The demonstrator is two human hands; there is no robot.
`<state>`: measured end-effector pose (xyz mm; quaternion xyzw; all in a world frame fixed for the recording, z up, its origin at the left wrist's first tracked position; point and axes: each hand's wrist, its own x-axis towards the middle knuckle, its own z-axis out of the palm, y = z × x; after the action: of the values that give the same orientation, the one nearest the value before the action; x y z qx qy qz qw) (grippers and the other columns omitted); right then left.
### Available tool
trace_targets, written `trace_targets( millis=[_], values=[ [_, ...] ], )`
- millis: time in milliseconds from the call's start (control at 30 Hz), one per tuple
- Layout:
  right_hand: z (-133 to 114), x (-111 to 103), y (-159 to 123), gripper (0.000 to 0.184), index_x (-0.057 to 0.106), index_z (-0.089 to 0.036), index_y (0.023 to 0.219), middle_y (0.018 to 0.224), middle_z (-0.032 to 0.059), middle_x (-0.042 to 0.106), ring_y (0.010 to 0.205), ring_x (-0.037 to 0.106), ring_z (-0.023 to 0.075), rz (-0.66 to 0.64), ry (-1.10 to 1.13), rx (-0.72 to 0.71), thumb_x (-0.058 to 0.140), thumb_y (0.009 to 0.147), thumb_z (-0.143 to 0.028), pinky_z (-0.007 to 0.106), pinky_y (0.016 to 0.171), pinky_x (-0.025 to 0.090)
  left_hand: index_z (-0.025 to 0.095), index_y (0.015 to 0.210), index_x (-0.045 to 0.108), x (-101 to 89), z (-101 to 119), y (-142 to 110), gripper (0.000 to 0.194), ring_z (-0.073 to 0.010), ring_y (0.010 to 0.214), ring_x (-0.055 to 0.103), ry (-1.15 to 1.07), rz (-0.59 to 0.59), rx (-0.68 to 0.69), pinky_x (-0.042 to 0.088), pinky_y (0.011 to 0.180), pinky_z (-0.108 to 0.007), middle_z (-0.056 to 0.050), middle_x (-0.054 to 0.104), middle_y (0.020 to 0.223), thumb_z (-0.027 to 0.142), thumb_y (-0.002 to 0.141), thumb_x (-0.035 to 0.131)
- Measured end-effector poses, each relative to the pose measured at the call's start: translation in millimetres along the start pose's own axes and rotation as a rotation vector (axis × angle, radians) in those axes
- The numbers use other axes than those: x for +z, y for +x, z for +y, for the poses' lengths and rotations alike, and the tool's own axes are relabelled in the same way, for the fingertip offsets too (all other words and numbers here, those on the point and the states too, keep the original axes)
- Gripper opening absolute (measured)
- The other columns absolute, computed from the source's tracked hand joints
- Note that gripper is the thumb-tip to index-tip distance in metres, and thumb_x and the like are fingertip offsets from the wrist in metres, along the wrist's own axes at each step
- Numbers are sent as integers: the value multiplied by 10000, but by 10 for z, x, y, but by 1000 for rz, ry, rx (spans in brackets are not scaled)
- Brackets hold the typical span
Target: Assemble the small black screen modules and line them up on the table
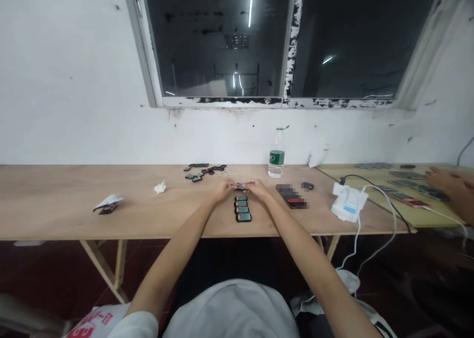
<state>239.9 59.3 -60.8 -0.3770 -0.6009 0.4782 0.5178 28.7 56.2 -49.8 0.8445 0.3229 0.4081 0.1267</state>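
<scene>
The left hand [224,190] and right hand [257,190] meet near the front edge of the plywood worktop [55,199], around its middle. Their fingertips close in a pinch on a small dark module [240,186], which lies between them, about equally near each hand, its long axis running left to right. Just toward the person, a column of four matching modules [241,208] rests on the smooth wood, each crosswise, rounded and black-rimmed, with a glassy face.
</scene>
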Motion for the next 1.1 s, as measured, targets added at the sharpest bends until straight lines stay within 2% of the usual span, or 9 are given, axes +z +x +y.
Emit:
trace_targets(
  millis=[167,267,467,567,633,767,933,1100],
  values=[
    [4,-9,-10,212,718,-129,760,708,39,720,616,654,143,-19,0,10,835,661,-276,249,632,538,190,990,771,15,9,11,213,-221,980,645,78,-55,51,510,901,-355,-83,714,1003,234,933,570],
    [7,-4,-14,198,722,-132,740,703,40,716,632,653,149,-31,0,0,825,672,-287,265,662,546,175,983,768,30,16,29,215,-219,976,655,92,-32,47,519,896,-348,-84,724,1009,177,912,566],
    [-44,-18,-44,222,745,-128,782,756,65,736,684,662,170,-86,17,-7,836,666,-295,281,676,553,161,961,764,28,7,29,168,-237,894,698,-66,86,-124,562,831,-363,-92,757,1025,217,831,674],
    [-81,-46,-64,236,750,-120,808,804,82,752,696,664,175,-133,12,-11,843,669,-287,295,694,555,158,1013,754,17,-14,18,270,-265,958,708,-221,100,-197,569,877,-402,-111,746,1126,248,759,753],
    [-91,-56,-71,251,755,-118,831,824,88,757,687,667,174,-148,14,-7,848,674,-291,300,694,557,153,1027,752,6,-36,13,335,-286,1006,702,-304,74,-269,559,916,-426,-121,751,1127,255,711,797],
    [-65,-30,-67,286,766,-125,882,840,85,765,675,672,175,-175,8,-33,854,682,-309,305,682,562,134,1011,755,-34,-84,5,367,-283,956,710,-367,18,-394,565,885,-424,-129,769,1070,232,664,818],
    [-8,22,-32,282,772,-131,933,813,77,765,652,672,175,-154,-75,-67,817,730,-321,297,647,554,141,991,764,-21,-122,-19,336,-265,903,712,-342,12,-411,566,830,-378,-99,786,973,236,672,808],
    [18,13,-10,172,785,-143,870,870,84,785,717,680,189,-102,-294,-125,760,761,-273,284,670,553,198,987,777,88,-151,-42,279,-246,863,720,-293,-102,-358,561,787,-333,-49,795,933,298,727,794]
  ],
)
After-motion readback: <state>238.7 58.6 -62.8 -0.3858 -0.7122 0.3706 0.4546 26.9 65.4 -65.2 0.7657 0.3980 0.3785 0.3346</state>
